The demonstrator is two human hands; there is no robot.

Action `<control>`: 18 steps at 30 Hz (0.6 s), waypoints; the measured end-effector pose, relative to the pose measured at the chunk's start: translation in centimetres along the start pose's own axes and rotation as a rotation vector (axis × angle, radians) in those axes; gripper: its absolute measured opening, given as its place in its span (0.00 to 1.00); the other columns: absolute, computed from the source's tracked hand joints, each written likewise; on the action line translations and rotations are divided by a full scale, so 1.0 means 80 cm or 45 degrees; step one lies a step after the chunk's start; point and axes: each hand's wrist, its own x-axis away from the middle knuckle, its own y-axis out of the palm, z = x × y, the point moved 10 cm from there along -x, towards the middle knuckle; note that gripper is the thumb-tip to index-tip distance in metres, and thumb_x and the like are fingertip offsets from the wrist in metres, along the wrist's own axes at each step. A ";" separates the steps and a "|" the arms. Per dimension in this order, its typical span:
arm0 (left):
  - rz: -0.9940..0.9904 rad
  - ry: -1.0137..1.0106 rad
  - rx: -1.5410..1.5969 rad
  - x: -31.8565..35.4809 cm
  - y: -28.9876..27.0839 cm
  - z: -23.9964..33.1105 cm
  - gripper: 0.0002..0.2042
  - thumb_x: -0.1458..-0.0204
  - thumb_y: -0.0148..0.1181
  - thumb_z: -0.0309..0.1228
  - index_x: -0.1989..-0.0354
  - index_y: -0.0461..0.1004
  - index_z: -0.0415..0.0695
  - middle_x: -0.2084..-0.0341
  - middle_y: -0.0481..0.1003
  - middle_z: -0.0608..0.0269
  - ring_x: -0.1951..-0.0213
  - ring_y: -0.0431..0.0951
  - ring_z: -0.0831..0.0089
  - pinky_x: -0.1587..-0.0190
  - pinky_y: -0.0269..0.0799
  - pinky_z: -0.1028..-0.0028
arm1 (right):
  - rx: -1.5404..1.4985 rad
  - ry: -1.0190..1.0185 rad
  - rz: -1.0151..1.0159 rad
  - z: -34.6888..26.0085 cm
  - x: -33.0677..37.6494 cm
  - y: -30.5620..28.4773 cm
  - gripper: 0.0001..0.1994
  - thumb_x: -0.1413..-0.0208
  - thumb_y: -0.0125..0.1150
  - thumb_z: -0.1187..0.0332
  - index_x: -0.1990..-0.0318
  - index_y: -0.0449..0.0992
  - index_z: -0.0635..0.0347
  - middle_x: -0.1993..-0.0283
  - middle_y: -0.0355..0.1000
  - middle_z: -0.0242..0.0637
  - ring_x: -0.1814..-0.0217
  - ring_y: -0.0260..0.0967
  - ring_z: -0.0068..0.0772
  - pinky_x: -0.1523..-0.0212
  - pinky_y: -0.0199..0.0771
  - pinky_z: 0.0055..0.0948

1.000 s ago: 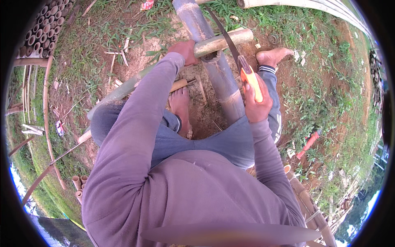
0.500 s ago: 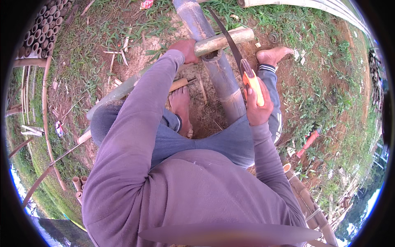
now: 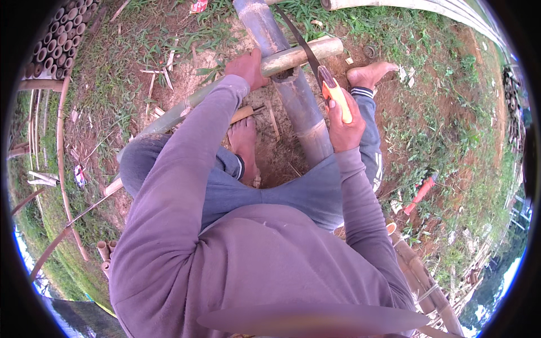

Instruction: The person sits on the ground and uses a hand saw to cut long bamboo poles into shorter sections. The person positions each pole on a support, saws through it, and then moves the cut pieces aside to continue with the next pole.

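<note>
A bamboo pole (image 3: 329, 49) lies across a thick grey bamboo log (image 3: 307, 110) that runs away from me between my legs. My left hand (image 3: 245, 69) is wrapped round the pole just left of the log. In my right hand (image 3: 346, 128) is a handsaw (image 3: 337, 100) with an orange handle, fingers closed round it. The saw's dark, curved blade rests across the pole right of the log, pointing away and to the left. A hole in the log shows just below the pole.
A tool with a wooden handle (image 3: 241, 115) lies by my left foot (image 3: 243, 138). A red-handled tool (image 3: 420, 194) is on the grass at right. Cut bamboo tubes (image 3: 61, 39) are stacked far left; long bamboo poles (image 3: 389, 4) lie at the far side.
My right hand has pushed the saw forward and slightly left, its blade sliding across the pole. My left hand keeps its grip. The whole view has shifted slightly.
</note>
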 end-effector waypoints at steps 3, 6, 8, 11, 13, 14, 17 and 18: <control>0.042 -0.067 -0.012 0.009 0.001 -0.001 0.36 0.55 0.78 0.43 0.39 0.68 0.43 0.50 0.81 0.42 0.47 0.82 0.45 0.43 0.78 0.54 | -0.024 0.031 0.020 -0.005 0.004 0.000 0.20 0.37 0.70 0.70 0.40 0.79 0.67 0.44 0.83 0.48 0.45 0.83 0.36 0.46 0.82 0.33; -0.163 -0.002 0.040 -0.001 0.002 -0.005 0.36 0.55 0.78 0.43 0.40 0.68 0.42 0.50 0.81 0.42 0.46 0.82 0.46 0.43 0.77 0.52 | -0.009 -0.009 0.023 -0.012 0.001 0.000 0.20 0.37 0.70 0.70 0.40 0.79 0.67 0.45 0.83 0.48 0.45 0.84 0.36 0.46 0.82 0.33; -0.272 0.074 0.079 -0.016 0.008 -0.010 0.35 0.55 0.78 0.43 0.41 0.68 0.43 0.50 0.81 0.42 0.46 0.82 0.47 0.43 0.77 0.51 | 0.029 -0.060 0.028 -0.013 0.003 0.001 0.20 0.37 0.70 0.70 0.40 0.79 0.66 0.45 0.83 0.48 0.46 0.84 0.36 0.47 0.82 0.33; -0.228 0.051 0.085 -0.021 0.018 -0.013 0.33 0.53 0.77 0.44 0.41 0.69 0.44 0.50 0.81 0.42 0.46 0.83 0.46 0.45 0.78 0.49 | 0.051 -0.116 0.043 -0.008 0.009 0.002 0.20 0.37 0.70 0.70 0.39 0.78 0.66 0.45 0.83 0.48 0.45 0.84 0.37 0.47 0.82 0.33; -0.039 -0.109 0.048 0.001 0.013 -0.001 0.31 0.52 0.76 0.45 0.42 0.70 0.45 0.50 0.82 0.43 0.47 0.83 0.45 0.46 0.78 0.49 | 0.009 -0.044 0.042 -0.005 0.009 0.002 0.20 0.37 0.70 0.70 0.39 0.78 0.66 0.45 0.83 0.48 0.45 0.84 0.38 0.47 0.82 0.34; -0.004 -0.108 0.034 0.002 0.015 -0.002 0.31 0.51 0.75 0.45 0.43 0.70 0.46 0.51 0.82 0.44 0.48 0.84 0.45 0.47 0.79 0.49 | -0.015 -0.012 0.039 -0.007 0.009 0.002 0.20 0.37 0.70 0.70 0.39 0.78 0.66 0.45 0.83 0.48 0.44 0.83 0.38 0.46 0.82 0.34; 0.041 -0.092 0.009 0.003 0.017 -0.005 0.28 0.50 0.74 0.46 0.45 0.71 0.46 0.54 0.83 0.45 0.51 0.85 0.44 0.49 0.80 0.49 | 0.010 -0.096 0.003 -0.024 0.008 0.008 0.20 0.37 0.70 0.72 0.39 0.78 0.66 0.44 0.82 0.48 0.44 0.83 0.37 0.46 0.82 0.33; 0.015 -0.080 0.011 0.005 0.014 -0.001 0.28 0.49 0.73 0.47 0.45 0.71 0.46 0.55 0.84 0.45 0.52 0.85 0.44 0.49 0.80 0.49 | 0.020 -0.066 -0.003 -0.026 0.010 0.005 0.20 0.37 0.69 0.72 0.39 0.78 0.67 0.44 0.82 0.48 0.44 0.83 0.37 0.46 0.82 0.33</control>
